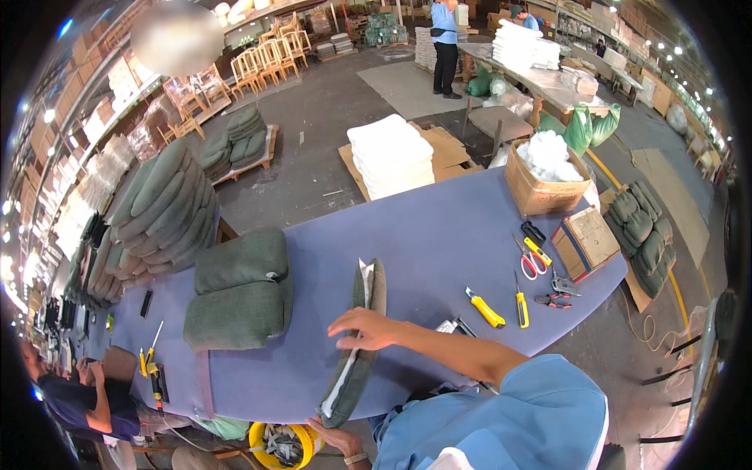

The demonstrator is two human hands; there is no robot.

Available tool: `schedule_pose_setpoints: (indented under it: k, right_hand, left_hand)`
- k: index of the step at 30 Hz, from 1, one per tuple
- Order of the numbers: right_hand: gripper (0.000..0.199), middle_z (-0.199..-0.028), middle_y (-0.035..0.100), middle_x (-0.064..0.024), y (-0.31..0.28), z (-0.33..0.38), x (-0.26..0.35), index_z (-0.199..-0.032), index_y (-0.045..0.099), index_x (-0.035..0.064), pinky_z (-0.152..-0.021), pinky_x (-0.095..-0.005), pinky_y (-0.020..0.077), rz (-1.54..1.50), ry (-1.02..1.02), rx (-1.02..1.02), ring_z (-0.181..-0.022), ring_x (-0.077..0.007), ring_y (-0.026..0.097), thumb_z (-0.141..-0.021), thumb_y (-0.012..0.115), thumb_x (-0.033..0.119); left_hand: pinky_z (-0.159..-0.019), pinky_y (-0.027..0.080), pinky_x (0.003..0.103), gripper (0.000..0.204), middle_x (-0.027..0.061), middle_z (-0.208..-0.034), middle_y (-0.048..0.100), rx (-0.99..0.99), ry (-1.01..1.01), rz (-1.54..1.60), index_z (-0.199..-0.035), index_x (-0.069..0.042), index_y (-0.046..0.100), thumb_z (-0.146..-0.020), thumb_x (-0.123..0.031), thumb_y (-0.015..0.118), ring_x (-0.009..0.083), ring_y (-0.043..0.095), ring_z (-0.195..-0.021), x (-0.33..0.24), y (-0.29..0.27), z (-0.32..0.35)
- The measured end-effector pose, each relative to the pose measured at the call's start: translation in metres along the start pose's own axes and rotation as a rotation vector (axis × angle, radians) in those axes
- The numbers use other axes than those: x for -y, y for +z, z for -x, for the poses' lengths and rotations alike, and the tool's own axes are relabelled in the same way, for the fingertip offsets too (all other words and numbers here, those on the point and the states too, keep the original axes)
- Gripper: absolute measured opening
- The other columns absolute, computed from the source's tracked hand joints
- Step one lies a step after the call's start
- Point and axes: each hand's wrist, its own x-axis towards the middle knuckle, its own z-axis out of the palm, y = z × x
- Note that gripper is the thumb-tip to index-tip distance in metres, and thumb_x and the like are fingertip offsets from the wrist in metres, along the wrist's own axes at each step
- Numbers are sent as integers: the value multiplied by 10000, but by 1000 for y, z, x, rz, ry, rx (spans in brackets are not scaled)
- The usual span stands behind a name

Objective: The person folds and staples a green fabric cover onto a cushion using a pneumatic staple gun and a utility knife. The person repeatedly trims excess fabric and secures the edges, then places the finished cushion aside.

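A grey-green fabric cushion (356, 372) stands on its edge near the front of the table, its long open seam showing white inside. My left hand (337, 439), with a watch at the wrist, grips the cushion's near end, its fingers partly hidden beneath it. Across the cushion's middle reaches my right hand (366, 329), fingers apart and slightly bent over the open seam; contact with the fabric is hard to judge. Left of it lie finished-looking green cushions (239, 290), side by side on the blue tabletop (423, 235).
Right on the table are a yellow cutter (486, 308), screwdriver (522, 305), scissors (533, 262), pliers (554, 300) and cartons (548, 188). A tall cushion pile (164, 207) rises at left. Below the front edge sits a yellow bucket (317, 442). Another person (86, 399) works at far left.
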Motion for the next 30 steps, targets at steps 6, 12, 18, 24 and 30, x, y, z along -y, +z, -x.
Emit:
schedule_pose_setpoints:
  k: [6, 12, 18, 24, 30]
  right_hand:
    - [264, -1142, 766, -131, -50, 90, -27, -1177, 755, 89, -906, -373, 585, 55, 578, -720, -1005, -275, 742, -999, 682, 268]
    - [298, -1025, 775, -184, -88, 254, -65, -1124, 769, 74, -856, -449, 586, 383, 1043, -868, -976, -359, 752, -954, 674, 300]
    - [332, -1114, 755, -134, -83, 342, -75, -1198, 728, 89, -867, -432, 580, 538, 1221, -962, -979, -300, 737, -906, 733, 245]
    - [407, -1197, 718, -125, -77, 333, -81, -1227, 711, 106, -929, -445, 559, 605, 1269, -813, -1074, -312, 700, -854, 804, 241]
    - [508, -1221, 703, -145, -84, 300, -98, -1278, 652, 125, -951, -474, 535, 647, 1357, -483, -1159, -352, 654, -836, 832, 301]
  left_hand:
    - [-1197, 345, 447, 842, 203, -1541, 487, 53, -126, 290, -1579, 12, 385, -1066, -654, 422, 316, 483, -1404, -17, 13, 1]
    - [-1228, 319, 438, 813, 181, -1606, 436, 498, -434, 234, -1613, -16, 339, -1085, -631, 390, 309, 462, -1436, -37, 21, 68]
    - [-1161, 420, 453, 841, 127, -1494, 560, 876, -651, -58, -1579, -88, 407, -1053, -733, 285, 294, 540, -1365, -82, 62, 56]
    - [-917, 558, 387, 778, 46, -1108, 712, 814, -656, -311, -1292, -117, 636, -990, -795, 404, 208, 679, -998, -80, 88, 45]
    - [-979, 530, 405, 879, 127, -1365, 634, 768, -646, -577, -1508, -55, 523, -1012, -771, 404, 252, 643, -1141, -67, 95, 23]
